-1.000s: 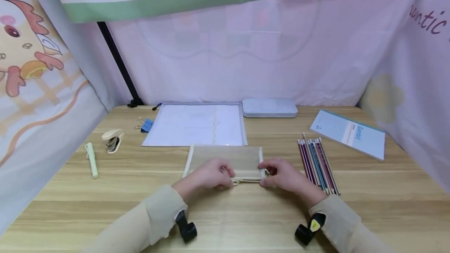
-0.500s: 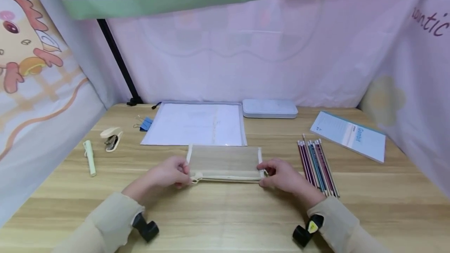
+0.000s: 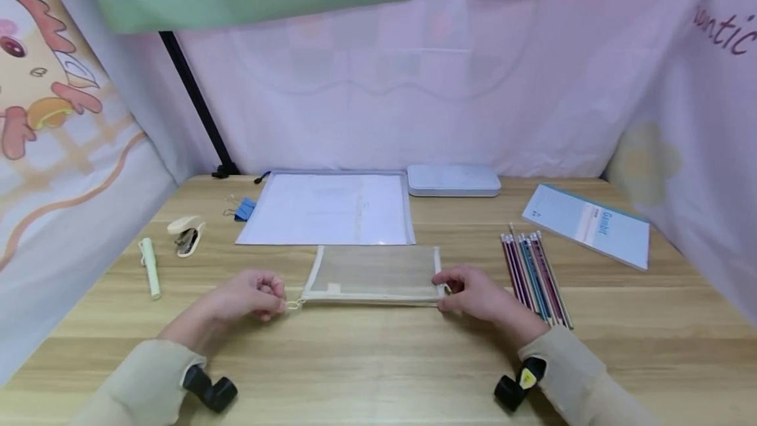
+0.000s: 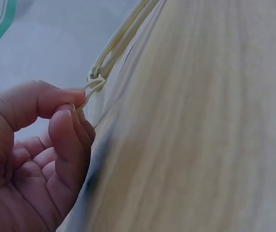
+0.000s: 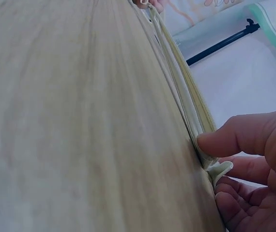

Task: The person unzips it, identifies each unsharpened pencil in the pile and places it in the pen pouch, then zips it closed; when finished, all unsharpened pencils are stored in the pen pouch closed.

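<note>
A beige mesh zipper pouch [image 3: 375,273] lies flat on the wooden table [image 3: 378,360] in front of me. My left hand [image 3: 251,294] pinches the zipper pull [image 4: 93,87] between thumb and forefinger at the pouch's left end. My right hand [image 3: 473,291] grips the pouch's right end, thumb on the zipper edge [image 5: 196,116] and fingers around the corner tab [image 5: 220,170]. The zipper line runs along the pouch's near edge between both hands.
Behind the pouch lies a clear document folder [image 3: 328,209] with a white case [image 3: 453,180] beside it. Several pencils [image 3: 535,275] and a blue booklet [image 3: 588,223] lie to the right. A stapler [image 3: 186,234], green pen [image 3: 150,267] and blue binder clip [image 3: 244,209] sit left. Fabric walls enclose the table.
My left hand has drawn the zipper pull leftward along the pouch's near edge, from near the middle to past the left end. The right hand stayed holding the right end.
</note>
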The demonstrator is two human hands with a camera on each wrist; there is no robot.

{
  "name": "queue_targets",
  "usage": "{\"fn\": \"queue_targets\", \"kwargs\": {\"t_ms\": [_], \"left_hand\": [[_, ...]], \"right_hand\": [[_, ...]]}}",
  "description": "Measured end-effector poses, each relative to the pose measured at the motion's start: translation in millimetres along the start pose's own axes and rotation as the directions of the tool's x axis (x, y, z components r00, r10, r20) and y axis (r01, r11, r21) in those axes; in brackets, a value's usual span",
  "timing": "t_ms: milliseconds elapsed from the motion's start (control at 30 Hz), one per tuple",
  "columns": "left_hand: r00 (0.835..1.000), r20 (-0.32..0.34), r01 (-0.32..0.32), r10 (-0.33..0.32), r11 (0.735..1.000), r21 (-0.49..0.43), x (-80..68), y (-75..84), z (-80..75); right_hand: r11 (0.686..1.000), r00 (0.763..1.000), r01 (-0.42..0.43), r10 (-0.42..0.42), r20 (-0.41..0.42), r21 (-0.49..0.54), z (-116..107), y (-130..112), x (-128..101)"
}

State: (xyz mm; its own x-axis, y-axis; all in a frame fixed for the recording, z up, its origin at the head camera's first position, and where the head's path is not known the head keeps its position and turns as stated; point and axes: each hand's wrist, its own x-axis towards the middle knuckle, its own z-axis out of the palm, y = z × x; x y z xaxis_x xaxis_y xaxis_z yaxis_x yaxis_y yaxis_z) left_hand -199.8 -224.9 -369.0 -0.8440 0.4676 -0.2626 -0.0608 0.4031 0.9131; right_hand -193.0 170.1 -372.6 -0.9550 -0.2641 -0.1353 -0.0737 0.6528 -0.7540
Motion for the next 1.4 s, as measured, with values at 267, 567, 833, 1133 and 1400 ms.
{"fn": "queue_targets", "kwargs": {"t_ms": [267,567,833,1133,1400], "left_hand": [[0.999,0.032,-0.017,0.015,0.999,0.046,13.5,10.4,11.8],[0.985,0.066,-0.168,0.157,0.961,0.219,37.1,42.6,36.4],[0.976,0.201,-0.140,0.087,0.953,0.268,75.9,60.4,67.9],[0.940,0.336,-0.218,0.056,0.859,0.464,93.7,71.3,85.8],[0.932,0.360,-0.227,0.039,0.836,0.500,97.2,73.7,83.9]], "right_hand": [[1.000,1.000,-0.014,0.015,-0.017,0.024,-6.8,10.2,-6.5],[1.000,0.999,0.028,-0.028,-0.031,0.008,0.9,8.7,-5.1],[0.999,0.999,0.041,-0.041,-0.017,0.024,6.4,7.9,-1.7],[1.000,1.000,0.013,-0.013,-0.013,0.015,4.0,4.1,0.2],[0.999,1.000,0.030,-0.030,-0.003,0.029,1.5,4.6,1.4]]}}
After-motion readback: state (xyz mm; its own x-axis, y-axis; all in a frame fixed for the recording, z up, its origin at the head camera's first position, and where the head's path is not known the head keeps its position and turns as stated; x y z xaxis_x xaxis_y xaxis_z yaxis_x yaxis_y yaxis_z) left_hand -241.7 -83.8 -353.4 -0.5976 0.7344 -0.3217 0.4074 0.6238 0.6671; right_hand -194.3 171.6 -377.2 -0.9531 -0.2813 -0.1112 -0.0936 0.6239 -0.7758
